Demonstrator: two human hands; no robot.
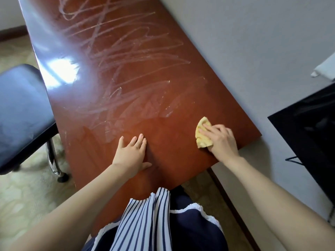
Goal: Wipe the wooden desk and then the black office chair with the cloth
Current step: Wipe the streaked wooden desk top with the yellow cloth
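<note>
At nine o'clock in the view sits the black padded office chair (21, 109), its chrome leg (53, 156) just beside the long reddish-brown polished wooden desk (126, 69), whose top shows pale wiping streaks toward twelve o'clock. The left hand (130, 154) lies flat on the desk near six o'clock, fingers straight and spread, holding nothing. At three o'clock from it, the small bunched yellow cloth (204, 134) rests on the desk's near right corner under the right hand (223, 142), whose fingers (205, 126) curve over it while the thumb tucks at its near edge. The cloth looks soft, light and limp, so a bunched grip under a pressing palm probably suits it; the glossy top should let it glide
</note>
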